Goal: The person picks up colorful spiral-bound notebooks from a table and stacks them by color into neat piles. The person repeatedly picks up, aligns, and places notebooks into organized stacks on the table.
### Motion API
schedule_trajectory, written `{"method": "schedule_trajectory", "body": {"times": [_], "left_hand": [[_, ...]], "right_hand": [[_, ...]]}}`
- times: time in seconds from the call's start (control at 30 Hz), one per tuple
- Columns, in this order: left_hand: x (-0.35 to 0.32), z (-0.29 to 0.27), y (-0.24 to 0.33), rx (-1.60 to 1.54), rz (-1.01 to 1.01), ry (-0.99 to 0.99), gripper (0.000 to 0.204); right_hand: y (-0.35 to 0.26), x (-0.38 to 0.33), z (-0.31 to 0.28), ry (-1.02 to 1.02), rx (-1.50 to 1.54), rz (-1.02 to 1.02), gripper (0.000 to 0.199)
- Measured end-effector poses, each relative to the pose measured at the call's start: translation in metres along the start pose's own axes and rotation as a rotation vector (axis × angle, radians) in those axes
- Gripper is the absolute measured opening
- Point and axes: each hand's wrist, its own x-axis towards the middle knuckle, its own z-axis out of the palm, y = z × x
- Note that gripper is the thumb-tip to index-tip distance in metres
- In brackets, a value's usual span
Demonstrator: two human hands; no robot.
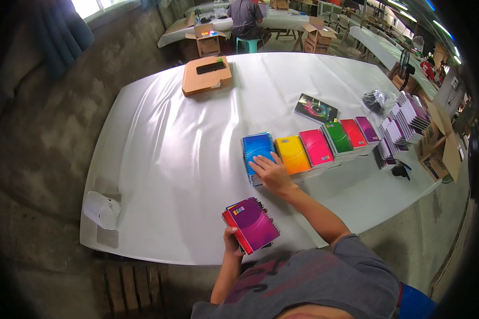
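Note:
My left hand (231, 240) is closed round a small fanned stack of spiral notebooks, near the front edge of the table. A purple notebook (254, 223) lies on top of that stack, with a red one (234, 232) showing beneath. My right hand (273, 174) reaches across to a pile topped by a blue spiral notebook (257, 146), its fingers spread over the cover. To the right of it run piles topped by a yellow notebook (292, 154), a pink one (316, 147), a green one (338, 136), a red one (353, 133) and a purple one (366, 129).
Staggered piles of purple notebooks (402, 125) stand at the right, beside an open carton (436, 151). Behind the row lie a dark printed pack (316, 108) and clear plastic (379, 101). A phone (211, 67) rests on a flat cardboard box (197, 82). A white roll (102, 210) lies far left.

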Motion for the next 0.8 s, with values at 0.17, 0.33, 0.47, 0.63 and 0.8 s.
{"method": "schedule_trajectory", "body": {"times": [0.17, 0.33, 0.47, 0.63, 0.8], "left_hand": [[-0.003, -0.045, 0.014, -0.071, -0.039, 0.089, 0.063], [0.017, -0.051, 0.019, 0.067, -0.116, -0.021, 0.114], [0.025, -0.032, 0.02, 0.143, -0.153, -0.046, 0.106], [0.02, 0.016, 0.015, 0.068, -0.202, -0.058, 0.102], [0.024, -0.016, 0.006, -0.02, -0.206, -0.07, 0.089]], "right_hand": [[-0.046, -0.035, -0.045, 0.132, 0.135, -0.098, 0.03], [-0.109, -0.068, -0.074, -0.074, 0.239, -0.424, 0.024], [-0.1, -0.066, -0.061, -0.165, 0.472, -0.298, 0.021], [-0.003, -0.024, -0.068, -0.053, 0.077, 0.229, 0.038], [0.043, -0.063, -0.058, -0.185, -0.168, 0.272, 0.043]]}}
